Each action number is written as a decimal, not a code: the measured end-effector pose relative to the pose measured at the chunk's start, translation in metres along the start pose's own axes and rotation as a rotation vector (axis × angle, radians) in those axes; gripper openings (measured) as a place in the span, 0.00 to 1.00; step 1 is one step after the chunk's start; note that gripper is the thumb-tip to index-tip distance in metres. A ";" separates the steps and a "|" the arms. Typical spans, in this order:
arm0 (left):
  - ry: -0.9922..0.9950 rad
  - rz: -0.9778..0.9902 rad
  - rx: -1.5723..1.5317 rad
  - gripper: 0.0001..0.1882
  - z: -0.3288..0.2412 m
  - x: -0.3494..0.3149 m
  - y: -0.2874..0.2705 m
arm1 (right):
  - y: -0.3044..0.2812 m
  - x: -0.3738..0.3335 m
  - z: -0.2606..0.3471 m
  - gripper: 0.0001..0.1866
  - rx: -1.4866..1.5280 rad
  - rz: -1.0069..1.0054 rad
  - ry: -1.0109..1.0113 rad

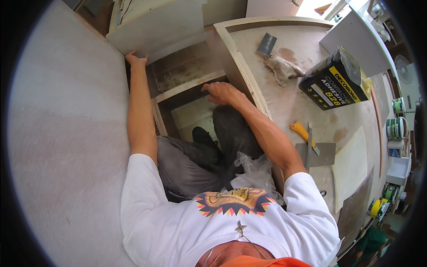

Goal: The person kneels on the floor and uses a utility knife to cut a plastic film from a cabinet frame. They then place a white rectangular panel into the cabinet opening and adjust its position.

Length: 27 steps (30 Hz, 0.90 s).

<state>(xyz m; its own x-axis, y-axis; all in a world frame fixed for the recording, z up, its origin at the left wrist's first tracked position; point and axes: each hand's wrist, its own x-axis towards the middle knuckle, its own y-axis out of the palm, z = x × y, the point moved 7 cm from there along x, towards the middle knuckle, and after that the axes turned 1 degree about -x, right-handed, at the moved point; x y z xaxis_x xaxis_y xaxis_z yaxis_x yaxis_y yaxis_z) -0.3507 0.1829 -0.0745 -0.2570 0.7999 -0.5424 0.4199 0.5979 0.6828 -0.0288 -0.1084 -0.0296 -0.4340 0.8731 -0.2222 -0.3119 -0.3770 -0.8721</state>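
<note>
Left hand [137, 59] is at the lower corner of the upper pale panel [155, 24], fingertips partly obscured; can't tell if it's gripping. Right hand [220, 92] is over the wooden frame [240, 62], near the crossbar [189, 86], fingers loosely curled, undersides hidden; can't tell if it's grasping or just resting. Frame sits in front of the person, its near end covered by legs and clear plastic [255, 171]. Compartment insides dim; one dark shoe [204, 137] visible. Counts: two hands, one crossbar, one rag [284, 70], one yellow-handled tool [300, 130] on a grey plate [327, 155]. One black-and-yellow tin [333, 80], large printed lettering. Tubs [395, 127] at right, labels too small, some cut off.
</note>
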 end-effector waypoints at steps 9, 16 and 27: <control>-0.084 -0.070 -0.008 0.41 0.000 -0.021 0.006 | 0.007 0.001 -0.002 0.27 -0.004 0.171 0.070; -0.156 -0.164 -0.091 0.41 0.004 -0.028 0.007 | 0.016 0.002 -0.006 0.28 -0.012 0.198 0.073; -0.084 -0.016 -0.052 0.45 -0.004 -0.008 0.004 | 0.021 0.002 -0.004 0.29 -0.020 0.230 0.077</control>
<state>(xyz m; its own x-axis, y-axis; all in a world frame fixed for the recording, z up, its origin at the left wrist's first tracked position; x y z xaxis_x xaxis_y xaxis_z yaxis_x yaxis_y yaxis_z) -0.3506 0.1785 -0.0654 -0.1886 0.7845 -0.5907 0.3705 0.6139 0.6971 -0.0327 -0.1130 -0.0499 -0.4257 0.7860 -0.4483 -0.1953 -0.5635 -0.8027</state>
